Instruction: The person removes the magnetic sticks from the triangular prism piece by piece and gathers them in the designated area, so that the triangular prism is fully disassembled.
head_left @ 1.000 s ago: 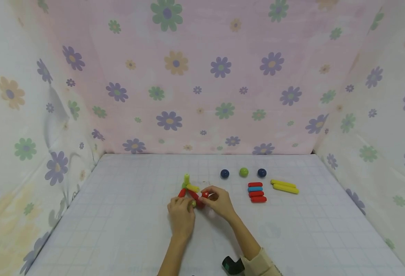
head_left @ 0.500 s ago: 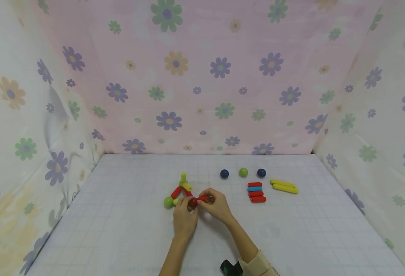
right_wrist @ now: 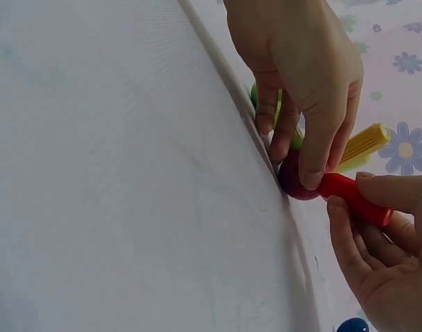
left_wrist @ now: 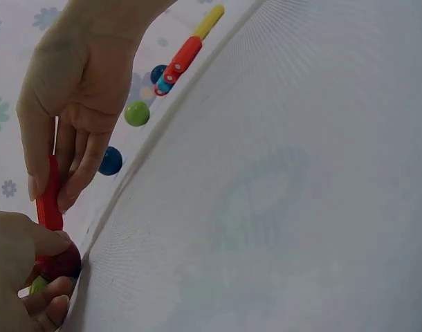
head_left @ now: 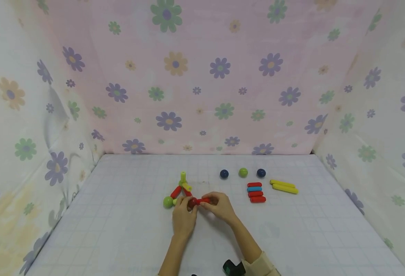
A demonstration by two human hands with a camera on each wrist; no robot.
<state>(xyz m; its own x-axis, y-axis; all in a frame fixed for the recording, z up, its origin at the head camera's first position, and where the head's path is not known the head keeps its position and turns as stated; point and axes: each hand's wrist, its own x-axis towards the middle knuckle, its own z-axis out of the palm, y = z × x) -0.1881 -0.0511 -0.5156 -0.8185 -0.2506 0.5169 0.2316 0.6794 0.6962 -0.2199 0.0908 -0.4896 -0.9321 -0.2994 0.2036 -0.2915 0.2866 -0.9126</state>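
"Green ball (head_left: 168,202) first, farthest left of all we see on the counter (head_left: 119,234)?"

"Yes, then slanted red sticks (head_left: 176,192) beside lime sticks (head_left: 183,176). Next we find the left hand (head_left: 184,217), gripping a dark red ball (head_left: 192,203)."

"And the right hand (head_left: 222,207)?"

"Just right of that, we see it pinching a red rod (head_left: 205,200), one end touching the dark red ball."

"Farther right, we count two dark blue balls (head_left: 224,174) with a second green ball (head_left: 243,172) between, a row of red and blue sticks (head_left: 256,194), and, last, two yellow sticks (head_left: 285,188)."
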